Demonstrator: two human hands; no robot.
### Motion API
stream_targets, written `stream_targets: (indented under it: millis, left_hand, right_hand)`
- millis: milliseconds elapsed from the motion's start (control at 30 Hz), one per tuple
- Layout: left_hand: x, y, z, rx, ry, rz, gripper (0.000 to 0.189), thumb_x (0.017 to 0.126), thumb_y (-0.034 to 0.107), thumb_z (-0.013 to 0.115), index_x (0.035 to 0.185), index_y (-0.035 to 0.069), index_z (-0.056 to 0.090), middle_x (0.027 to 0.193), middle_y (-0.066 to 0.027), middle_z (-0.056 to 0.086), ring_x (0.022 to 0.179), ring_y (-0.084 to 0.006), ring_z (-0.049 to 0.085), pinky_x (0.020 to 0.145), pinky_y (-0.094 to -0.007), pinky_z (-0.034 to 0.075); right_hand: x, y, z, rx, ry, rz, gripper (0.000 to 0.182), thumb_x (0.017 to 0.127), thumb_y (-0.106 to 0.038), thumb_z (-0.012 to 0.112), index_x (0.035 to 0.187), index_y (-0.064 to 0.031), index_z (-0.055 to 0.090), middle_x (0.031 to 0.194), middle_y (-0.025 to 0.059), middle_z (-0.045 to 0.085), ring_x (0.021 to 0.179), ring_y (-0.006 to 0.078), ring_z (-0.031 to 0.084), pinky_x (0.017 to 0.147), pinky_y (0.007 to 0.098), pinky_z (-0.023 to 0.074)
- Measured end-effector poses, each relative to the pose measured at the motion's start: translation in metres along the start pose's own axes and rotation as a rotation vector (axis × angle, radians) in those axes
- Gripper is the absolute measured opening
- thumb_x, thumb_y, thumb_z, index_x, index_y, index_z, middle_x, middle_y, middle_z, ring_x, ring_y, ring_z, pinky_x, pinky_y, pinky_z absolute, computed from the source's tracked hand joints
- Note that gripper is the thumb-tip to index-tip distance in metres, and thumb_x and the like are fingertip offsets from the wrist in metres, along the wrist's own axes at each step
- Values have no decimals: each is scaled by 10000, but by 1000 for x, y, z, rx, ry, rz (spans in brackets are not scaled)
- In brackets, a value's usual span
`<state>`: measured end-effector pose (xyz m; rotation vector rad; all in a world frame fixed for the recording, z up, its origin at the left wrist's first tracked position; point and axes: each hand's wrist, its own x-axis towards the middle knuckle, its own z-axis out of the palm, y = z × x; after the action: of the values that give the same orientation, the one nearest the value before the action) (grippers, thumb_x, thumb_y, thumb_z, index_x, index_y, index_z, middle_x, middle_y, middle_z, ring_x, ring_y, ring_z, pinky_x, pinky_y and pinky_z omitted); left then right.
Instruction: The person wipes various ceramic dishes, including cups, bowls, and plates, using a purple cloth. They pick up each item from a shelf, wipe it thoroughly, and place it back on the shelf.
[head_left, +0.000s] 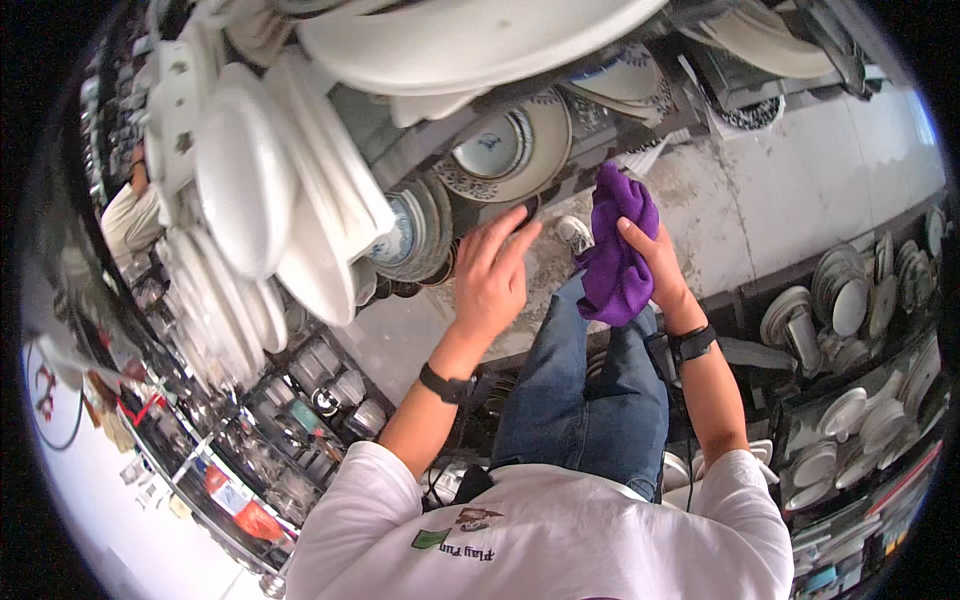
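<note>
A crumpled purple cloth (619, 247) hangs in my right hand (664, 262), the thumb pressed over its folds. My left hand (491, 274) is at the edge of the dish shelf, its fingers stretched forward and slightly apart. Its fingertips meet or overlap a small dark rounded object (532, 208); the thumb is hidden, so I cannot tell whether it grips this. Just beyond those fingers, a cream plate with a patterned rim (551, 124) carries a smaller blue-and-white dish (487, 146). A stack of blue-and-white plates (405, 232) stands to the left of the hand.
Large white oval platters (244, 172) and rectangular white dishes (322, 142) jut out at the left. A big white dish (472, 45) overhangs the top. Shelves of stacked plates (840, 285) line the right side. A person's light-clothed leg (131, 217) shows far left. Stained pale floor (697, 225) lies below.
</note>
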<state>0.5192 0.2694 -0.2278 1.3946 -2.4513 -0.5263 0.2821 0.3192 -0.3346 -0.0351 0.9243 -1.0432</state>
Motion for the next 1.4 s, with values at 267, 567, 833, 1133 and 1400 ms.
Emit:
stream_targets:
  millis: [267, 567, 833, 1133, 1400]
  left_hand:
    - [-26, 50, -130, -668, 534, -383, 291, 1080, 122, 500, 1327, -24, 552, 1204, -160, 646, 991, -224, 674, 852, -356, 577]
    - [-14, 26, -208, -1846, 694, -704, 394, 1078, 211, 564, 1343, -69, 483, 1306, -254, 594, 1198, -354, 653, 1067, -433, 543]
    - [33, -18, -202, -2067, 792, -606, 505, 1074, 205, 565, 1440, -82, 368, 1416, -280, 518, 1313, -403, 570, 1118, -507, 547]
    - [45, -40, -196, -1979, 805, -622, 420, 1020, 3, 432, 1428, -90, 395, 1440, -254, 518, 1255, -420, 614, 1072, -562, 574]
    - [32, -24, -218, -2045, 742, -648, 373, 976, -24, 435, 1331, -123, 489, 1354, -246, 592, 1221, -394, 639, 1036, -537, 601]
  right_hand:
    - [-48, -20, 83, -94, -153, 35, 518, 1002, -184, 694, 1456, -22, 504, 1327, 66, 635, 1150, 166, 619, 983, 358, 535]
    - [-119, -46, 135, -177, -153, -3, 585, 997, -187, 691, 1506, -15, 460, 1341, 83, 623, 1156, 197, 629, 1015, 373, 524]
    - [-156, -62, 168, -207, -87, -146, 594, 1003, -188, 680, 1526, -29, 447, 1369, 59, 605, 1190, 179, 601, 1050, 346, 482]
    - [-177, -64, 202, -270, -68, -218, 518, 1009, -156, 663, 1480, -15, 499, 1311, 74, 642, 1133, 176, 631, 994, 336, 515]
    - [-181, -74, 215, -279, -84, -257, 503, 1005, -165, 673, 1460, -17, 516, 1304, 80, 645, 1124, 182, 639, 979, 342, 528]
